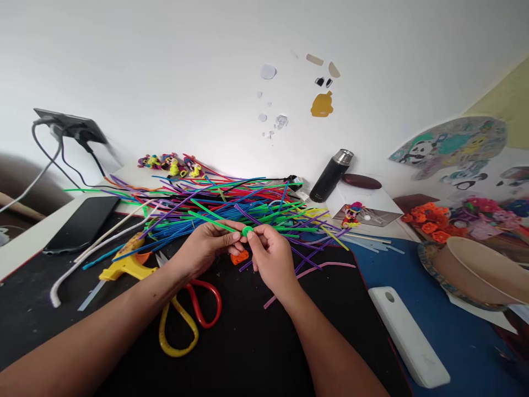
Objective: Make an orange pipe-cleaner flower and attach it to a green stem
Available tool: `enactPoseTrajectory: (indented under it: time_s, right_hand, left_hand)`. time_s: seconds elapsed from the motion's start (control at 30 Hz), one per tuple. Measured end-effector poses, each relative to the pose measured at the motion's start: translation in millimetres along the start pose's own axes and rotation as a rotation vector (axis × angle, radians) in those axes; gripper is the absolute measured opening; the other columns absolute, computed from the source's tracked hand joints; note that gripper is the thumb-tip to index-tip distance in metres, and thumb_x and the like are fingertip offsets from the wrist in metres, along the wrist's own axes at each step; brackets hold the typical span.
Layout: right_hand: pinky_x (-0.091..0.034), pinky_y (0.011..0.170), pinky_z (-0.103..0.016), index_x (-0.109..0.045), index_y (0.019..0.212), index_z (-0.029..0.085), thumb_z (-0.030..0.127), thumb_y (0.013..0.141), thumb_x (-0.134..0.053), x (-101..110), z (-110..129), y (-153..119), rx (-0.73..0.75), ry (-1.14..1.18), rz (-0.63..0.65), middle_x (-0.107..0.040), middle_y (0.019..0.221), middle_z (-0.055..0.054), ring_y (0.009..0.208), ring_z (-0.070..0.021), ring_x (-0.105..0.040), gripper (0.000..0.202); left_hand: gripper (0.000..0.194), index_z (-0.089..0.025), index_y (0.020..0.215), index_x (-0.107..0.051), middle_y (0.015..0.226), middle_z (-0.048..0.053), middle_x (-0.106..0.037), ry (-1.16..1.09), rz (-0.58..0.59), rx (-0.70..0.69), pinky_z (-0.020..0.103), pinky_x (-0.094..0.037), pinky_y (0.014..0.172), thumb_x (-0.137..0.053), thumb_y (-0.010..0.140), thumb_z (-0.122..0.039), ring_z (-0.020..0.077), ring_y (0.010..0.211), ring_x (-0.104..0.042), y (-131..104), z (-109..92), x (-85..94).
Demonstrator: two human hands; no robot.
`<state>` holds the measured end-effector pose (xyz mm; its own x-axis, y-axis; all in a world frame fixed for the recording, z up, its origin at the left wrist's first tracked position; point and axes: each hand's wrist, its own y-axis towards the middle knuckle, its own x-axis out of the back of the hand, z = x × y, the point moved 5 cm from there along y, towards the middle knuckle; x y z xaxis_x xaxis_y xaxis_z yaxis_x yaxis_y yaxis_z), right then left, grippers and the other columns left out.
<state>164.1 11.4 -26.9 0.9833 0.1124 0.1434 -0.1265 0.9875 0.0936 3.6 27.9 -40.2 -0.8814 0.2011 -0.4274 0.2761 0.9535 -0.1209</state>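
Observation:
In the middle of the head view, a green pipe cleaner point(247, 230) is wound into a small tight coil at one end. Its straight tail runs out to the upper left over my left hand point(212, 245), whose fingers are closed around it near the coil. My right hand point(273, 258) pinches the coil itself between thumb and fingers. Just below the hands lies a small orange piece point(239, 257), partly covered. A heap of pipe cleaners point(231, 207) in many colours spreads right behind both hands.
Scissors point(179, 336) and a yellow glue gun point(130, 266) lie by my left forearm, a phone point(82, 223) farther left. A black flask point(332, 175) leans behind. On the right are a white power bank point(407, 333), a bowl point(483, 264) and orange flowers point(430, 220).

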Motion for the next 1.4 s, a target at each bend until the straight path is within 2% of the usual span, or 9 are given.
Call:
enactPoseTrajectory:
  time_s: [0.2, 0.33, 0.47, 0.63, 0.73, 0.87, 0.97, 1.23, 1.4]
  right_hand:
    - [-0.035, 0.044, -0.026, -0.061, 0.088, 0.023, 0.047, 0.101, -0.060, -1, -3, 0, 0.005, -0.056, 0.013, -0.051, 0.052, 0.007, 0.039, -0.0124, -0.046, 0.027]
    - [-0.035, 0.048, -0.027, -0.062, 0.088, 0.023, 0.046, 0.103, -0.059, -2, 1, -2, 0.048, -0.141, 0.024, -0.054, 0.054, 0.006, 0.043, -0.0129, -0.049, 0.027]
    - [-0.034, 0.053, -0.028, -0.062, 0.086, 0.023, 0.039, 0.100, -0.059, -5, 1, -1, 0.111, -0.238, 0.043, -0.057, 0.058, 0.004, 0.050, -0.0137, -0.050, 0.022]
    - [-0.031, 0.054, -0.029, -0.064, 0.085, 0.023, 0.033, 0.099, -0.060, -6, -1, -2, 0.145, -0.331, 0.045, -0.056, 0.059, 0.004, 0.051, -0.0131, -0.047, 0.018]
    - [-0.033, 0.052, -0.027, -0.065, 0.085, 0.023, 0.036, 0.099, -0.061, -5, 0, -3, 0.098, -0.243, 0.051, -0.057, 0.060, 0.004, 0.051, -0.0131, -0.049, 0.020]
    - [-0.038, 0.047, -0.026, -0.067, 0.096, 0.023, 0.046, 0.101, -0.062, -6, 1, -4, 0.002, -0.021, 0.082, -0.058, 0.060, 0.005, 0.046, -0.0127, -0.050, 0.024]
    - [-0.039, 0.045, -0.024, -0.067, 0.101, 0.022, 0.048, 0.100, -0.065, -8, 1, -3, -0.022, 0.062, 0.093, -0.059, 0.061, 0.005, 0.045, -0.0120, -0.050, 0.026]
    - [-0.038, 0.043, -0.024, -0.065, 0.093, 0.022, 0.044, 0.099, -0.066, -2, 1, -1, 0.011, 0.034, 0.035, -0.065, 0.064, 0.003, 0.043, -0.0106, -0.049, 0.022]
    - [-0.038, 0.043, -0.025, -0.065, 0.088, 0.022, 0.041, 0.097, -0.065, 0, 2, 0, 0.040, -0.056, 0.007, -0.064, 0.063, 0.003, 0.042, -0.0107, -0.050, 0.021]
  left_hand:
    - [0.038, -0.015, 0.079, -0.086, 0.073, 0.008, -0.081, 0.282, -0.069, -0.111, 0.023, -0.062, 0.060, -0.101, 0.070, -0.048, 0.0158, 0.061, -0.072, -2, -10, 3.4]
    - [0.037, -0.016, 0.073, -0.081, 0.068, 0.005, -0.078, 0.360, -0.088, -0.176, 0.024, -0.060, 0.060, -0.099, 0.072, -0.049, 0.0164, 0.061, -0.071, -4, -17, 3.7]
    - [0.040, -0.017, 0.074, -0.080, 0.063, 0.002, -0.074, 0.440, -0.051, -0.165, 0.023, -0.056, 0.056, -0.097, 0.073, -0.053, 0.0142, 0.057, -0.066, -6, -21, 3.7]
    - [0.038, -0.017, 0.082, -0.081, 0.069, 0.003, -0.076, 0.544, 0.037, -0.181, 0.022, -0.055, 0.059, -0.092, 0.082, -0.053, 0.0138, 0.060, -0.067, -9, -24, 4.7]
    - [0.040, -0.016, 0.083, -0.079, 0.069, 0.003, -0.076, 0.483, 0.037, -0.144, 0.023, -0.056, 0.059, -0.092, 0.081, -0.054, 0.0146, 0.059, -0.068, -7, -21, 4.0]
    - [0.043, -0.015, 0.077, -0.078, 0.069, 0.004, -0.076, 0.258, -0.046, -0.093, 0.023, -0.057, 0.058, -0.098, 0.073, -0.052, 0.0152, 0.060, -0.070, -4, -15, 2.6]
    - [0.041, -0.015, 0.082, -0.081, 0.071, 0.005, -0.078, 0.158, -0.088, -0.093, 0.023, -0.059, 0.060, -0.100, 0.073, -0.050, 0.0155, 0.062, -0.071, -5, -13, 1.2]
    - [0.042, -0.014, 0.084, -0.081, 0.075, 0.007, -0.081, 0.155, -0.007, -0.027, 0.024, -0.062, 0.060, -0.101, 0.071, -0.050, 0.0169, 0.062, -0.075, -4, -7, -3.9]
    - [0.044, -0.015, 0.087, -0.080, 0.073, 0.005, -0.081, 0.247, 0.017, -0.059, 0.026, -0.065, 0.062, -0.099, 0.073, -0.053, 0.0182, 0.063, -0.076, -6, -11, -6.7]
